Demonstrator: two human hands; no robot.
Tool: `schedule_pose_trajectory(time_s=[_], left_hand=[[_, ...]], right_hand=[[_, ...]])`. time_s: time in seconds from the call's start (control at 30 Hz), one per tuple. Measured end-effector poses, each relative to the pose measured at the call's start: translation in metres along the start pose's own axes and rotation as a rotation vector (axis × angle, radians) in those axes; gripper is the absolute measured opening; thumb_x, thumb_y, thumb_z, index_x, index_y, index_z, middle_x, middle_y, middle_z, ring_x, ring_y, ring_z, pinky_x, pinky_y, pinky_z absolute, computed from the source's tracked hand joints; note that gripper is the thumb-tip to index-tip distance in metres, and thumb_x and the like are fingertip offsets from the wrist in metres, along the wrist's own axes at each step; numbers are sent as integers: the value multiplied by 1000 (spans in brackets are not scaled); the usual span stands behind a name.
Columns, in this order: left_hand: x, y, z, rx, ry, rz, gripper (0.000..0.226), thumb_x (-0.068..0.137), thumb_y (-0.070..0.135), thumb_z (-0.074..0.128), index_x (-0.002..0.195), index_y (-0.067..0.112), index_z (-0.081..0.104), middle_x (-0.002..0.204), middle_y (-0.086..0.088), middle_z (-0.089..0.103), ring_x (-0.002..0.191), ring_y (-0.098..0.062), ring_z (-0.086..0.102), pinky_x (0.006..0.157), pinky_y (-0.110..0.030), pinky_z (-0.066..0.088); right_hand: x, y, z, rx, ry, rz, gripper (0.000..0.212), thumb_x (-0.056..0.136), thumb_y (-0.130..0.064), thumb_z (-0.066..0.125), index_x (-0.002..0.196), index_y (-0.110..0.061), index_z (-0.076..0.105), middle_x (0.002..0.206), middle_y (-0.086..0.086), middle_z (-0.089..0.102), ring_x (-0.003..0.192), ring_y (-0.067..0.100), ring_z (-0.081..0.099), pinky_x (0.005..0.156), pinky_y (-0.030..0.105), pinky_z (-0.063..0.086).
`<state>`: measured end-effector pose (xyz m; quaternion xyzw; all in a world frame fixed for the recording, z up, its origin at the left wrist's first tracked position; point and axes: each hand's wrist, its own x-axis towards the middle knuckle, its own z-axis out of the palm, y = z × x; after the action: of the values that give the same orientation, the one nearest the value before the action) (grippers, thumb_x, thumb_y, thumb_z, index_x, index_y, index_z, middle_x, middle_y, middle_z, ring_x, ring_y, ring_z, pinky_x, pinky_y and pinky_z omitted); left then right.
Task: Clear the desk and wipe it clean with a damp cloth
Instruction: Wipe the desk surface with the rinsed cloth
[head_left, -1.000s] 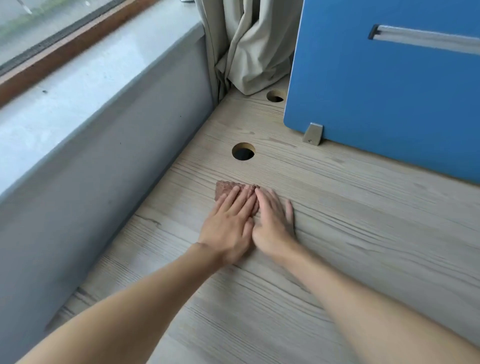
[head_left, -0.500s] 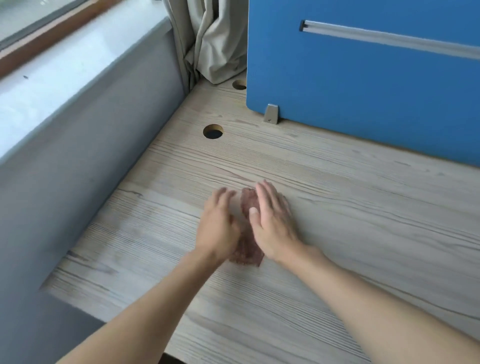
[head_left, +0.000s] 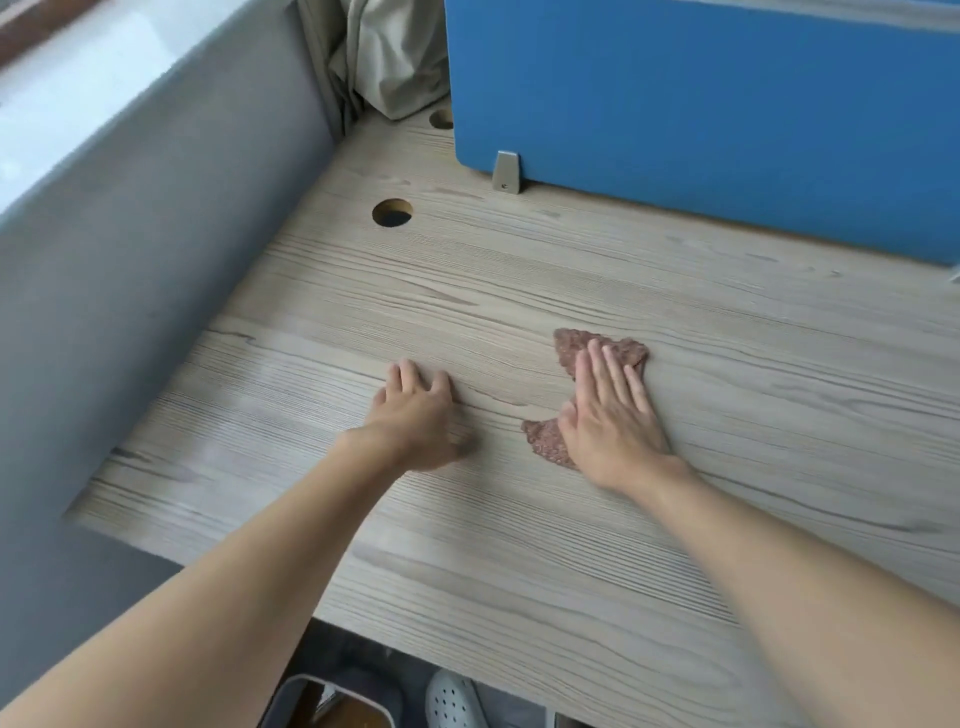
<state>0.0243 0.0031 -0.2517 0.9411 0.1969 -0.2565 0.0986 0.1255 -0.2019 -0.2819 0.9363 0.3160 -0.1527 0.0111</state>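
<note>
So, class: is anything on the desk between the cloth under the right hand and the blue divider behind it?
Nothing visible: only bare desk lies between the cloth and the blue divider. The cable hole sits off to the left.

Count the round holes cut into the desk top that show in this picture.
2. The near hole lies open on the desk, left of the metal bracket. The far hole sits by the curtain, partly behind the blue divider, which may hide others.
</note>
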Motion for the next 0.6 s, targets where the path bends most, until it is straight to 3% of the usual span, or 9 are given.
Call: schedule_pose_trajectory(time_s=[0.13, 0.23, 0.37, 0.6], left_hand=[[-18, 30, 17, -4, 90, 107, 63, 88, 33, 67, 140, 14, 38, 141, -14, 30, 134, -34, 30, 108, -45, 38], [-35, 36, 28, -73, 140, 126, 57, 89, 17, 59, 143, 13, 39, 147, -11, 29, 137, -31, 28, 111, -43, 35], [-64, 34, 42, -173, 210, 78, 57, 83, 0, 44, 139, 11, 48, 148, -5, 33, 135, -29, 33, 109, -42, 37], [-123, 60, 77, -316, 295, -46, 52, 87, -2, 42, 137, 10, 53, 146, -7, 39, 131, -29, 37, 111, -37, 35]], right_hand=[[-29, 24, 12, -55, 31, 127, 69, 103, -42, 15, 157, -9, -13, 165, 10, -22, 152, 20, -22, 123, 47, -11], [-46, 33, 17, -23, 24, 152, 71, 103, -42, 17, 158, -5, -9, 165, 16, -20, 153, 26, -19, 124, 44, -10], [-60, 28, 20, -53, 18, 59, 70, 104, -40, 15, 157, 0, -8, 165, 18, -15, 153, 27, -19, 122, 38, -13], [-103, -1, 39, -104, 53, -188, 70, 104, -41, 12, 156, -3, -14, 166, 15, -14, 152, 25, -19, 124, 42, -12]])
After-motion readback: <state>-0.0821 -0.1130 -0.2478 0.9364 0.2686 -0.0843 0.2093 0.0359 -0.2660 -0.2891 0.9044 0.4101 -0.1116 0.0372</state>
